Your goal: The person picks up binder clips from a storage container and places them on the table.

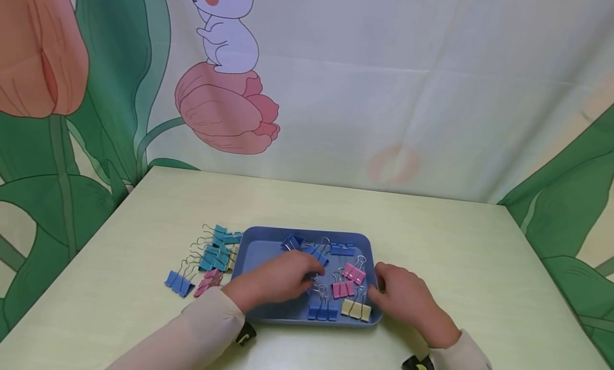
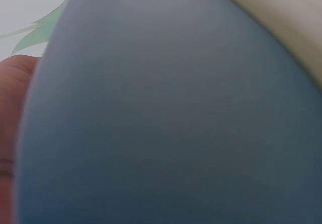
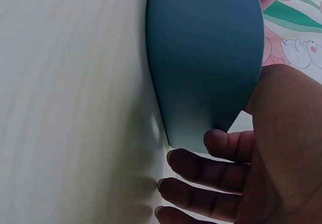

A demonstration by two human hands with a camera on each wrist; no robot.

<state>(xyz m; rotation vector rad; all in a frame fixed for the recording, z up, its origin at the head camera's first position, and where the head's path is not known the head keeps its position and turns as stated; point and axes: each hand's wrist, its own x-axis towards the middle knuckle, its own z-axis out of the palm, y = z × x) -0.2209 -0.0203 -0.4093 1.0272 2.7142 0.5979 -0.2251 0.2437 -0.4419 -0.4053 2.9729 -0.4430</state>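
Observation:
Over the middle of the blue tray [image 1: 268, 322], my left hand [image 1: 283, 276] reaches down with bent fingers. It pinches a blue binder clip, mostly hidden beneath the fingers, with wire handles [image 1: 315, 277] showing at the fingertips. My right hand [image 1: 405, 295] grips the tray's right end; in the right wrist view its thumb lies at the rim and a fingertip [image 3: 216, 142] meets the corner. Around the left fingers in the tray lie blue binder clips [image 1: 323, 312], pink binder clips [image 1: 342, 290] and a yellow binder clip [image 1: 356, 310]. The tray's wall [image 2: 166, 108] fills the left wrist view.
Left of the tray, on the pale table [image 1: 431, 231], is a loose group of teal binder clips [image 1: 214, 258], a blue binder clip [image 1: 179, 283] and pink binder clips [image 1: 208, 281]. A printed curtain [image 1: 336, 93] hangs behind the table's back edge.

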